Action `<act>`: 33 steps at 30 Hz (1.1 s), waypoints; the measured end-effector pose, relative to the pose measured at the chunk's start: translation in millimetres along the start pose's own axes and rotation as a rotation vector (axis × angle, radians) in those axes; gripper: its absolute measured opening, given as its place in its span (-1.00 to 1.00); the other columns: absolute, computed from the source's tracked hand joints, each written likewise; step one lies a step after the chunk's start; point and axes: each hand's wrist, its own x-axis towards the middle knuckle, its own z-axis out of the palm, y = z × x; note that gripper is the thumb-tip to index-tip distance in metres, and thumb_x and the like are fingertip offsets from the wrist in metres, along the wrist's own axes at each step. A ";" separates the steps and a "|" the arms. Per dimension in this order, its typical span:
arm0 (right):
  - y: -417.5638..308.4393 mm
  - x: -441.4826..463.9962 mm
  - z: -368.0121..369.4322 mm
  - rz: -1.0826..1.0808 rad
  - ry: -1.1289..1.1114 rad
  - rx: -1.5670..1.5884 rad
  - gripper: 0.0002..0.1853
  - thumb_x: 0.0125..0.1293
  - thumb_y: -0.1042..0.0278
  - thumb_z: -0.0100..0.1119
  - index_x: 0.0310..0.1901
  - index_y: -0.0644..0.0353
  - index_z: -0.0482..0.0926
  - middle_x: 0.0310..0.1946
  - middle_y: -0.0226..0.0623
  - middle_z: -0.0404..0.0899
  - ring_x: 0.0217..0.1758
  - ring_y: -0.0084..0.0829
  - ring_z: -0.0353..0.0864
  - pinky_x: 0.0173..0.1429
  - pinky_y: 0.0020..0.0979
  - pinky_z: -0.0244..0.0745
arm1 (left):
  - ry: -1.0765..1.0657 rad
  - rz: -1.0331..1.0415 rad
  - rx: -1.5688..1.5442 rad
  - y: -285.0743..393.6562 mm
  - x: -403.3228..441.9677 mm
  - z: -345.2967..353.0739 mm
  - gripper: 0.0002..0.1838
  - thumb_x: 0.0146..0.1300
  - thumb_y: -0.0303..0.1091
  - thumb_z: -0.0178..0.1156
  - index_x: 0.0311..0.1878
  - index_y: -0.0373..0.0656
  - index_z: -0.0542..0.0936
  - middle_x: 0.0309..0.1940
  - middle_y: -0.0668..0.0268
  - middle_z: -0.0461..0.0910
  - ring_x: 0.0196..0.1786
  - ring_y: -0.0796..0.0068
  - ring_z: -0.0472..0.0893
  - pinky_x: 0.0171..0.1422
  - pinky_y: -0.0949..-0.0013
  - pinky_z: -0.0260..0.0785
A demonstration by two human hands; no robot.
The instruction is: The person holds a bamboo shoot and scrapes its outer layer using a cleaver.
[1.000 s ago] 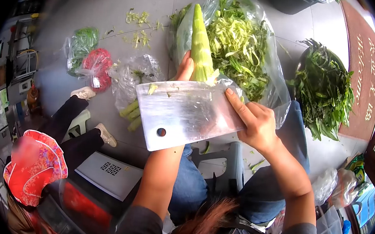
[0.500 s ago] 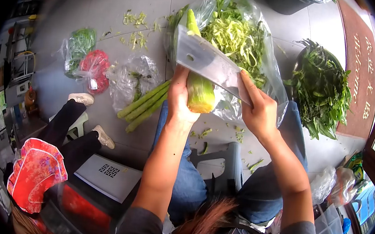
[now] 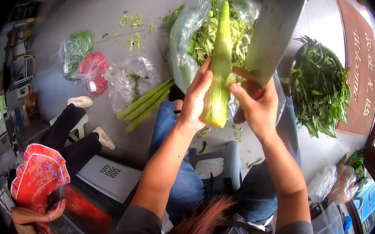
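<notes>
My left hand [image 3: 193, 100] is closed around the lower left side of a pale green celtuce stem [image 3: 218, 81], its thin end pointing away from me. In my right hand [image 3: 259, 109] is a wide cleaver [image 3: 274, 33], blade raised upright to the right of the stem. My right thumb reaches toward the stem, where a small flap of peel [image 3: 230, 78] stands out from its side. Beneath, an open clear plastic bag [image 3: 181, 48] holds shredded peelings [image 3: 203, 39]. Several thinner green stems [image 3: 141, 106] lie on the floor to the left.
Dark green leaves [image 3: 319, 87] fill a bowl at the right, beside a brown welcome mat [image 3: 359, 66]. Left are bags of green [image 3: 80, 46] and red [image 3: 93, 69] contents and scattered peelings [image 3: 133, 20]. Another person's hand [image 3: 55, 211] shows lower left, near a plastic stool [image 3: 231, 159].
The cleaver has come off the stem and swung upright to the right. The celtuce has turned more upright in my left hand, and my right thumb has come close to it.
</notes>
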 end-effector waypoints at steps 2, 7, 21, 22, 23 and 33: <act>5.5 -1.0 3.4 -0.096 0.035 0.013 -0.60 0.15 0.51 0.28 0.02 0.21 0.39 -0.55 -0.51 0.41 -0.68 -0.77 0.19 -0.66 -0.64 0.16 | -0.026 -0.017 -0.012 -4.2 -1.2 2.3 -0.44 0.42 -0.13 -0.17 0.41 -0.10 0.07 0.22 0.21 0.33 0.19 0.32 0.40 0.24 0.22 0.28; 13.6 -1.6 -0.8 -0.177 0.072 -0.151 -0.38 0.14 0.56 0.24 0.26 0.13 0.27 -0.40 -0.48 0.53 -0.51 -0.73 0.29 -0.40 -0.64 0.32 | -0.069 -0.106 -0.087 -0.3 -3.8 2.7 -0.45 0.42 -0.13 -0.20 0.41 -0.12 0.07 0.08 0.14 0.41 -0.04 0.30 0.49 -0.01 0.27 0.38; 14.1 10.6 -21.3 -0.462 0.187 -0.423 -0.39 0.09 0.54 0.30 0.21 0.24 0.34 -0.55 -0.45 0.51 -0.59 -0.73 0.31 -0.45 -0.66 0.28 | -0.065 -0.118 -0.351 28.6 4.2 -21.6 -0.46 0.10 -0.15 0.06 0.09 -0.31 0.35 -0.17 0.05 0.39 -0.24 0.32 0.39 -0.21 0.37 0.27; 10.9 11.7 -21.1 -0.489 0.172 -0.495 -0.41 0.13 0.57 0.20 0.24 0.21 0.30 -0.60 -0.38 0.49 -0.62 -0.67 0.33 -0.46 -0.61 0.30 | -0.079 -0.104 -0.356 32.0 4.9 -20.6 -0.46 0.10 -0.15 0.05 0.10 -0.31 0.34 -0.17 0.05 0.38 -0.23 0.31 0.39 -0.21 0.36 0.27; 9.7 12.5 -22.9 -0.369 0.135 -0.525 -0.48 0.16 0.56 0.15 0.19 0.21 0.35 -0.62 -0.32 0.48 -0.63 -0.63 0.35 -0.45 -0.58 0.33 | -0.092 -0.091 -0.362 35.6 4.0 -20.8 -0.45 0.10 -0.16 0.05 0.11 -0.31 0.34 -0.16 0.04 0.38 -0.22 0.30 0.39 -0.20 0.35 0.26; 14.7 6.8 -9.7 -0.686 0.067 -0.758 -0.45 0.02 0.58 0.21 0.14 0.09 0.49 -0.66 -0.25 0.38 -0.67 -0.35 0.40 -0.49 -0.37 0.38 | 0.128 0.029 0.001 40.5 -3.1 -13.1 -0.40 0.32 -0.12 0.00 0.39 0.09 0.12 -0.09 0.20 0.46 -0.24 0.38 0.54 -0.25 0.28 0.48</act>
